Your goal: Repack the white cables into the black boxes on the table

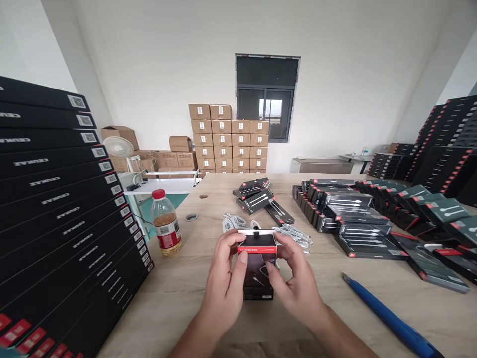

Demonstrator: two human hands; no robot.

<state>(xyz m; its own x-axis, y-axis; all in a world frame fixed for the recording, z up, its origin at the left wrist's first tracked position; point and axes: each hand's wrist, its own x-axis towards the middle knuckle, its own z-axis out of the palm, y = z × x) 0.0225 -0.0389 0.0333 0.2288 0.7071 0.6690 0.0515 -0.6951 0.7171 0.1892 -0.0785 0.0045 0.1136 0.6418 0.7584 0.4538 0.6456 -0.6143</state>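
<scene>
Over the near tabletop [175,293], the left hand [225,281] and right hand [296,283] clamp the box [257,271] between them, fingers at its upper edge, thumbs on its front. A light, even squeeze should keep the sides from bowing. Cables [298,235] crowd the space just behind; loose packs [257,200] lie beyond, the bottle [166,226] left, the cutter [387,312] right.

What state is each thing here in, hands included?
Held box, gripped by both hands; whether fully shut, cannot tell
Left hand, gripping the box's left side
Right hand, gripping its right side
Bottle, upright, capped, partly full
White cables, bundled
Loose black boxes, piled
Labelled cartons, stacked
Blue tool, lying down
Fan, running or not, unclear
</scene>
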